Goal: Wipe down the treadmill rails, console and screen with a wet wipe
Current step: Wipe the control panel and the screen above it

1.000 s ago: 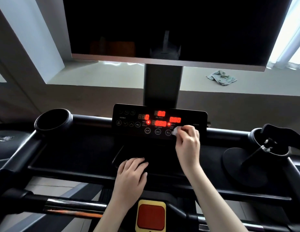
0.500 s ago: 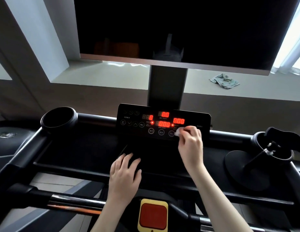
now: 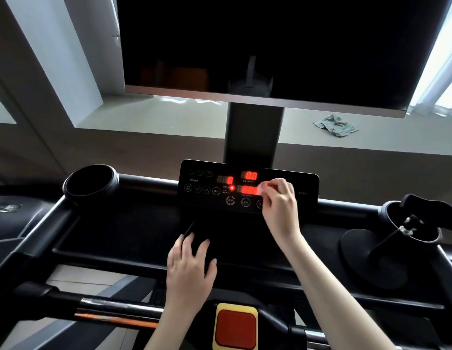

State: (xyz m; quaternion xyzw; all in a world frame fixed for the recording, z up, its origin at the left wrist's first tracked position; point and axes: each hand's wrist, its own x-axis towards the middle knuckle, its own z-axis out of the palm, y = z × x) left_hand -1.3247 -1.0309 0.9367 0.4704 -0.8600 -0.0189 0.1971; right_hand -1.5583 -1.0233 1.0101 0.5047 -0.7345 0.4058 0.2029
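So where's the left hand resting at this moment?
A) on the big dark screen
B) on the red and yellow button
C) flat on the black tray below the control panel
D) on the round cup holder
C: the left hand lies palm down on the black tray, just below the control panel, where the right hand pinches the wet wipe.

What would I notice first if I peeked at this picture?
The glowing red numbers on the black console in the middle jump out first, with the right hand pinching a small wet wipe against them. Above hangs a huge dark screen. At the bottom sits a red button framed in yellow, just below the left hand, which rests flat.
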